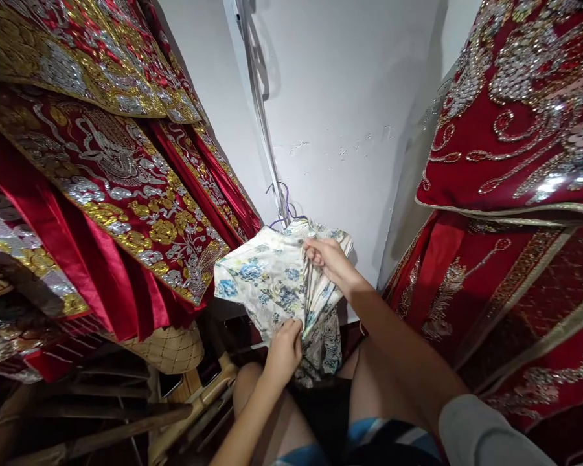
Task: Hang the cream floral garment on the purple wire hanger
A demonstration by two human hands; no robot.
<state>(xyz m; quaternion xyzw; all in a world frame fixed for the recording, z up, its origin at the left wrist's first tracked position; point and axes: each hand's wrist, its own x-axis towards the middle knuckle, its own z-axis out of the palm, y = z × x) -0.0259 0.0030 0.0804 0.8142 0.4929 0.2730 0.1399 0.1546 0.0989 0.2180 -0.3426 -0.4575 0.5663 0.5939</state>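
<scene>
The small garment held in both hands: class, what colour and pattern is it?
The garment is cream-white with blue flowers, clearest in the head view.

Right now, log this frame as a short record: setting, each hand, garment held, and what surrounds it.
setting: narrow gap between hanging garments, white wall behind
left hand: grips the lower part of the floral garment
right hand: pinches the gathered fabric near the top of the floral garment
floral garment: cream with blue flowers, on a purple hanger hooked on a metal rail
left side: red and gold embroidered robes
right side: red sequinned robes
below: wooden furniture, partly visible
</scene>
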